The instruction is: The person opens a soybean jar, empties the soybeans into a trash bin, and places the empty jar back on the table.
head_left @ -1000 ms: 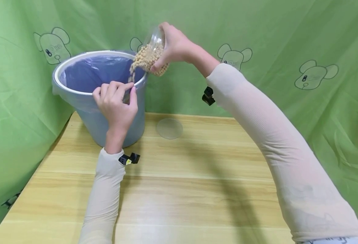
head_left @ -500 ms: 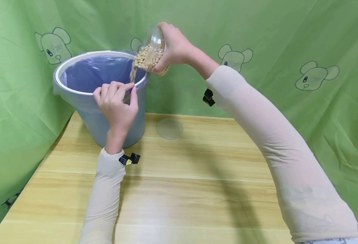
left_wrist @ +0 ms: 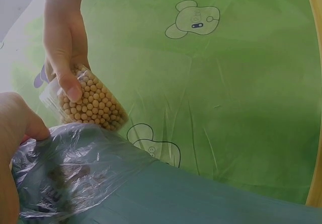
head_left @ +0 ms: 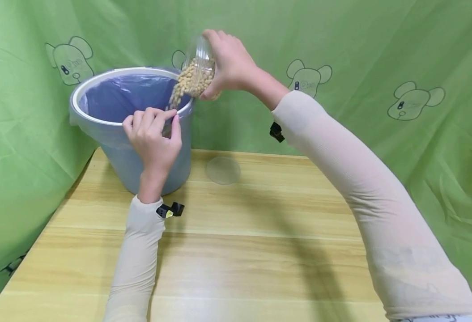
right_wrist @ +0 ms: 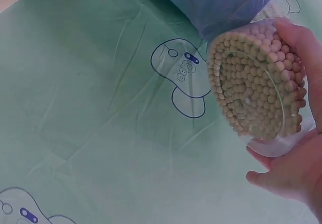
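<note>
Two hands are working at upper centre of the frame: the right hand [head_left: 229,62] is gripping a tipped clear plastic jar of pale beans [head_left: 195,74], mouth slanting down-left over the blue lined bucket [head_left: 131,134], whose near rim the left hand [head_left: 153,134] is pinching.

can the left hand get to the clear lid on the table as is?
Probably not yet: the left hand grips the bin liner at the rim. The clear lid lies uncovered on the table, so once freed, likely yes.

The right hand [left_wrist: 63,48] holds a tilted clear jar of beans [left_wrist: 90,103] above the bag-lined bin [left_wrist: 151,194].
</note>
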